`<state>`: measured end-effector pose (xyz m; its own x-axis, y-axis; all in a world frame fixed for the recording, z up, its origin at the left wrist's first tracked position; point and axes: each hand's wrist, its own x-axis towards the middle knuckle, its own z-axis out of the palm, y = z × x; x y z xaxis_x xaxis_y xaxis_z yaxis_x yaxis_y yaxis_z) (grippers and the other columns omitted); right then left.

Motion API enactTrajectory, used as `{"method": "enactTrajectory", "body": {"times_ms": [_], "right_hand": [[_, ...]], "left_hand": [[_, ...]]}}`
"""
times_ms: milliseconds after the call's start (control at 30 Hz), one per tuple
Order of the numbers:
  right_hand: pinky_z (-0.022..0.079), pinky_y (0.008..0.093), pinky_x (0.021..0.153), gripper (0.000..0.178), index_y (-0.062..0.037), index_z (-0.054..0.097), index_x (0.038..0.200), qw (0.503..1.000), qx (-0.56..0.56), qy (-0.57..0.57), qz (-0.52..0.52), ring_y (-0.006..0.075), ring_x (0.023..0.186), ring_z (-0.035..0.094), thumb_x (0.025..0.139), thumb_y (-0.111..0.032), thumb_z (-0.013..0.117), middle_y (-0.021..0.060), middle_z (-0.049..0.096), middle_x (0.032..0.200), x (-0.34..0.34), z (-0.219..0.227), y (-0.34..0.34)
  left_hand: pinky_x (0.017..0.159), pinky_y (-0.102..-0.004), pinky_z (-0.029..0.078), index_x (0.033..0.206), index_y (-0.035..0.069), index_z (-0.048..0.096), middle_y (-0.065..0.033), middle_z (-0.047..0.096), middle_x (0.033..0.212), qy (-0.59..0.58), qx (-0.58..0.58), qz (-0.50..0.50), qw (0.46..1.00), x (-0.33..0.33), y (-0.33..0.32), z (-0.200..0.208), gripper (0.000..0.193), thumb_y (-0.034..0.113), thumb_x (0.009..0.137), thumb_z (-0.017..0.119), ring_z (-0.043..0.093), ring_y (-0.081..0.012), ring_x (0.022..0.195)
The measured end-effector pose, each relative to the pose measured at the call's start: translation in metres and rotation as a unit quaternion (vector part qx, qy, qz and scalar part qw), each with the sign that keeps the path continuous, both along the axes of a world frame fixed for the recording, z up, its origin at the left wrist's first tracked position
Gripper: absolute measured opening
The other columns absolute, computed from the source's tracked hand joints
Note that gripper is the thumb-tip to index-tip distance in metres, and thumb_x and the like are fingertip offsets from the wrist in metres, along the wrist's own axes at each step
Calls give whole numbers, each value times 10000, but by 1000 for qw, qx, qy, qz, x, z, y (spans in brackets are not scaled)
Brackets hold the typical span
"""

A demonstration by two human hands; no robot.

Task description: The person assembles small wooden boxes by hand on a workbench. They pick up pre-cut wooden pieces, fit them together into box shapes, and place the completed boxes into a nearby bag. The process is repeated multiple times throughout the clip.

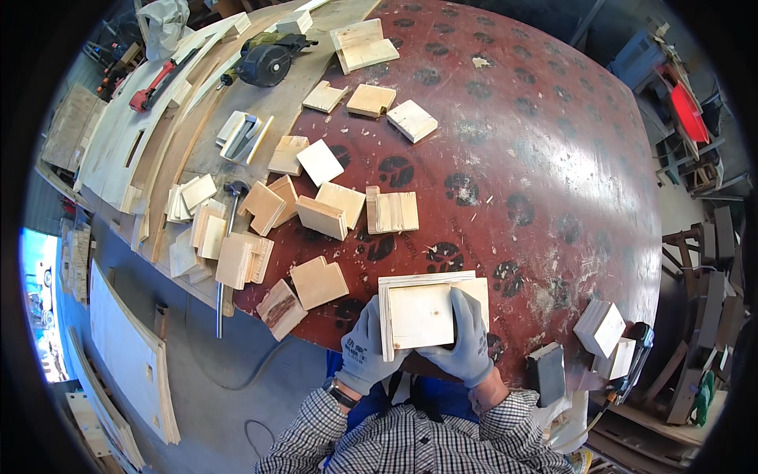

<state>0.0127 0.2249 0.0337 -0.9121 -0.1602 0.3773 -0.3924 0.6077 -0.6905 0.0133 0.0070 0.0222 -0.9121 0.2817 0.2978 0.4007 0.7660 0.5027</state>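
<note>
Head view: we've got a squarish wooden box (421, 314) at the near edge of the red table (588, 197), between our equally close hands: left hand (365, 349) clasping its left wall, fingers mostly hidden; right hand (464, 344) gripping its right side.

The gloved left hand (365, 349) and right hand (466, 341) hold a boxy wooden piece (422, 314) near the red-brown tabletop's (545, 253) edge.
</note>
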Motion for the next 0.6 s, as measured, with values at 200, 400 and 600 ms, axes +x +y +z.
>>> {"method": "enactTrajectory", "body": {"times_ms": [200, 400, 600], "right_hand": [[551, 499, 1015, 1074, 83, 418, 1511, 999, 44, -2, -3, 443, 1226, 634, 776, -522, 915, 285, 581, 1386, -1, 3, 1], [551, 507, 1013, 1064, 80, 427, 1506, 999, 46, 17, -11, 443, 1205, 644, 794, -561, 890, 290, 588, 1380, 0, -3, 1], [517, 516, 1051, 1062, 83, 421, 1518, 998, 55, 35, -16, 438, 1245, 604, 818, -588, 857, 290, 580, 1391, -1, -2, -1]], "left_hand": [[769, -399, 646, 1500, -45, 439, -224, 574, 1386, -28, 18, -4, 999, -3, -1, 2, 897, 394, 825, 835, 685, -369, 1163], [740, -389, 644, 1481, -50, 442, -209, 581, 1351, -45, 20, -12, 999, -3, -1, 6, 893, 384, 814, 847, 699, -352, 1132], [715, -406, 646, 1483, -49, 428, -220, 581, 1353, -1, 31, 4, 1000, -3, 1, 7, 901, 380, 811, 847, 706, -356, 1121]]}}
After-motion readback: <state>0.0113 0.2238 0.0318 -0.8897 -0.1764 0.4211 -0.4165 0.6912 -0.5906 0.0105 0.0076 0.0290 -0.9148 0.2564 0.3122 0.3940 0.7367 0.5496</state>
